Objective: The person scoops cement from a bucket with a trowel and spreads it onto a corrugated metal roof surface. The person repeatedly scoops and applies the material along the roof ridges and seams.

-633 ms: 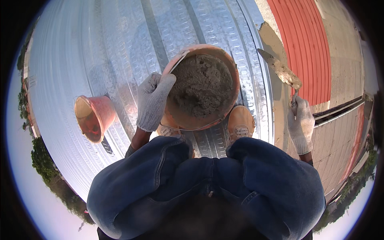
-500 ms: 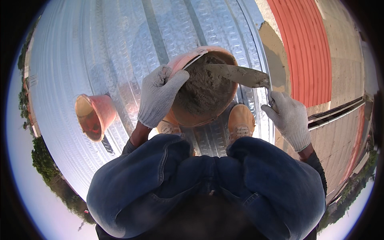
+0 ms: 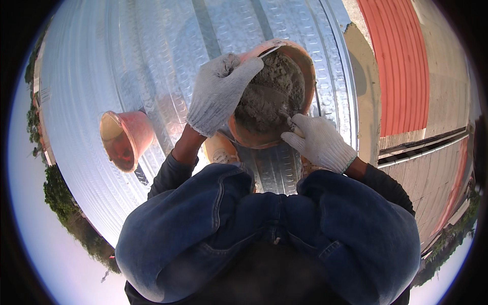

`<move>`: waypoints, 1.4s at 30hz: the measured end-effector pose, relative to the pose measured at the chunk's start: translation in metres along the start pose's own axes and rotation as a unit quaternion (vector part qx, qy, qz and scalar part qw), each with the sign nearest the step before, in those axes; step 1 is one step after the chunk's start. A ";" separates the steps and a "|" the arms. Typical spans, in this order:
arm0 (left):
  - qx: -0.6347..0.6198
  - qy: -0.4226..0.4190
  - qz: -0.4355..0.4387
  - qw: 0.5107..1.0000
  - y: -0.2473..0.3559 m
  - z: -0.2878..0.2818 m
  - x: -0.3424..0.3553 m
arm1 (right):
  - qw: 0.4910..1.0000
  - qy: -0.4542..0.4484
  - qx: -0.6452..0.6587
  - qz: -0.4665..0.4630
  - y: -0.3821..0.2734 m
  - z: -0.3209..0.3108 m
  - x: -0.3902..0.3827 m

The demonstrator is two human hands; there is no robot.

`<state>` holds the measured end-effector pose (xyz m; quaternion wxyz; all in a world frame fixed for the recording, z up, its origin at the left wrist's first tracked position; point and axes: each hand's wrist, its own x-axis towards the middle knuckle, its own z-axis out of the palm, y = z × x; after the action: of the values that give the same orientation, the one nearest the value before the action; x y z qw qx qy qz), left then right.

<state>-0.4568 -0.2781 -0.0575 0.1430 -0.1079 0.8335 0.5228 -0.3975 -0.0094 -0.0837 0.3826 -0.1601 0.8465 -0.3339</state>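
Observation:
A reddish-orange bucket (image 3: 306, 66) of wet grey mortar (image 3: 285, 76) stands tilted before my feet. My left hand (image 3: 219, 94), in a white knit glove, is closed on its rim at the left, where a thin pale handle runs. My right hand (image 3: 321, 143), gloved alike, is closed around the handle of a trowel (image 3: 268, 100) at the bucket's near right side. The trowel's blade lies in the mortar, smeared and hard to tell from it. Most of the trowel's handle is hidden in my fingers.
A second orange bucket (image 3: 127, 140) lies on its side to the left, its mouth facing left. Beneath everything is a ribbed, shiny metal sheet roof (image 3: 152, 56), with an edge at the right. Beyond that edge are a concrete ledge (image 3: 367, 101) and red corrugated sheeting (image 3: 399, 66).
The trowel has gone from above the bucket's right rim down into the mortar, my right hand moving left with it. The bucket and my left hand appear slightly higher and farther right.

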 end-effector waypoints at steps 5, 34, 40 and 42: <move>-0.028 0.004 0.004 1.000 -0.001 -0.001 0.007 | 0.992 -0.056 0.111 0.030 -0.011 -0.012 -0.014; -0.031 0.021 -0.016 0.999 -0.011 -0.001 -0.007 | 0.990 0.004 -0.138 -0.035 -0.007 -0.011 -0.003; -0.088 0.038 -0.020 0.995 -0.008 0.004 -0.003 | 0.998 -0.058 0.038 0.000 -0.016 -0.018 -0.016; -0.079 0.038 -0.032 0.996 -0.004 0.005 -0.001 | 0.992 -0.088 0.088 0.009 -0.016 -0.027 -0.019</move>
<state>-0.4544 -0.2756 -0.0626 0.1189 -0.1653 0.7907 0.5774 -0.4054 0.0012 -0.0489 0.4711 -0.1469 0.7781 -0.3886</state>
